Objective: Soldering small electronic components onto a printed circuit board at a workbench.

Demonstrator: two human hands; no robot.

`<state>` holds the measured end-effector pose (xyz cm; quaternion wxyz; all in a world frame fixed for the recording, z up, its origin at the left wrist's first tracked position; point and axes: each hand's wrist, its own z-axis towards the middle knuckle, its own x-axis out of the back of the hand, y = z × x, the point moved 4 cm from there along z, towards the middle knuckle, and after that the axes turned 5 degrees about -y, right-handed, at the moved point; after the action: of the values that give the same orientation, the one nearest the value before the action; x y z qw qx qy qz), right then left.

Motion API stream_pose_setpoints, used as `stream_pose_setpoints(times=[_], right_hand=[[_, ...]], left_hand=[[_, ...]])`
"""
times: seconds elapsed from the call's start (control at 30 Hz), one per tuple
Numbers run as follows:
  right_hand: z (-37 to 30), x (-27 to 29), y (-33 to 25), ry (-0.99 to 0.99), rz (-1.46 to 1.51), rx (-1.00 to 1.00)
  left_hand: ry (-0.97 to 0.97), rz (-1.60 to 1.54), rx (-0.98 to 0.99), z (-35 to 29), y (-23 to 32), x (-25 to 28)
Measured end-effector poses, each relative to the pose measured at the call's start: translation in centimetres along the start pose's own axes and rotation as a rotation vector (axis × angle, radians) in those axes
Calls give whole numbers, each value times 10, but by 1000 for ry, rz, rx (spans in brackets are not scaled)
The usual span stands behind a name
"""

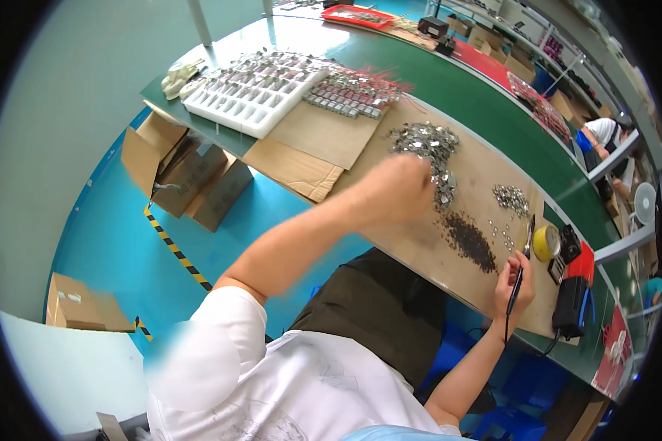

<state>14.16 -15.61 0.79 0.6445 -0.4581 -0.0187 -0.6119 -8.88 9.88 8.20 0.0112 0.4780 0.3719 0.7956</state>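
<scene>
My right hand point(513, 290) is closed round a soldering iron point(519, 279), held like a pen. Its tip points away from me beside a yellow roll point(546, 242), and its cord hangs below the wrist. My left hand point(404, 189) is curled like a fist and blurred, at the near side of a heap of small silvery metal parts point(428, 143). Whatever its fingers hold is hidden. Between the hands lie a spread of tiny dark brown pieces point(469, 241) and a smaller cluster of shiny metal bits point(510, 198), all on a brown board point(412, 239).
A white compartment tray point(254, 128) holds many small parts, with wired metal pieces point(349, 99) beside it. On the right stand a black box point(570, 307) and a red item point(582, 261). Open cartons point(191, 184) sit on the blue floor. Another person point(603, 136) works beyond the bench.
</scene>
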Motion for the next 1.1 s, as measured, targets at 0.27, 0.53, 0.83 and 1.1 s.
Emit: stream_pose_setpoints(times=[0.27, 0.53, 0.83, 1.1], right_hand=[[4, -1, -4, 26, -46, 51], [1, 1, 3, 4, -95, 58], [6, -6, -4, -64, -35, 14], [2, 5, -3, -34, -98, 138]], left_hand=[[410, 270, 408, 8, -199, 184], [307, 445, 677, -42, -294, 245], [332, 300, 443, -24, -185, 167], [107, 420, 206, 96, -185, 71]])
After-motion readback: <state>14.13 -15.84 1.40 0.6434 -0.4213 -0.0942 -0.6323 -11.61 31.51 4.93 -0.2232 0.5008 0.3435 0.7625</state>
